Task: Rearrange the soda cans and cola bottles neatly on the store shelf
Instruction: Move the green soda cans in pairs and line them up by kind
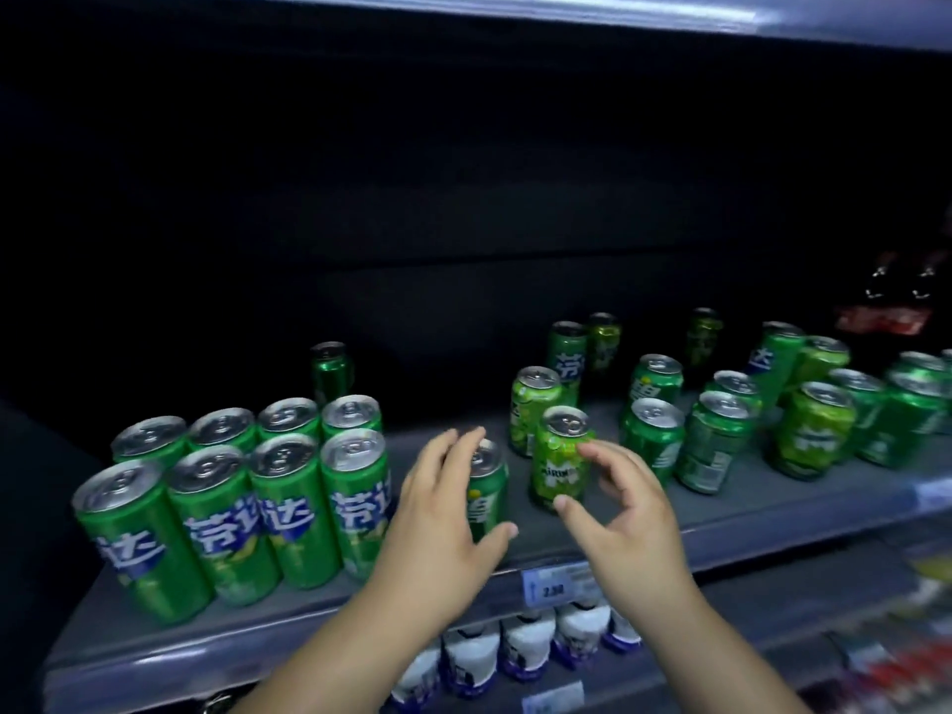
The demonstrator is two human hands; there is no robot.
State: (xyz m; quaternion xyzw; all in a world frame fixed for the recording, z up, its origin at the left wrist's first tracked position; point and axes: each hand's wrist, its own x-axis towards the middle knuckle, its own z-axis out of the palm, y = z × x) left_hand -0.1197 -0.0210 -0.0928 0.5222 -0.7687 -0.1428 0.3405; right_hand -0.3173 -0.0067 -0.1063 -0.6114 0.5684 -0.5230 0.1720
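Eight tall green soda cans (288, 507) stand in two tidy rows on the left of the grey shelf (721, 512). My left hand (438, 517) wraps a dark green can (489, 492) just right of that block, fingers behind it and thumb in front. My right hand (618, 512) is held in a C shape beside a light green can (559, 461), with thumb and fingertips touching its right side. Several more green cans (654, 435) stand scattered across the right half. Dark cola bottles (896, 301) with red labels stand at the far right.
One lone green can (332, 368) stands behind the tidy block. The shelf's back is dark. A price tag (554, 584) sits on the front edge. White and blue bottles (525, 646) fill the shelf below. Another shelf (566, 12) runs overhead.
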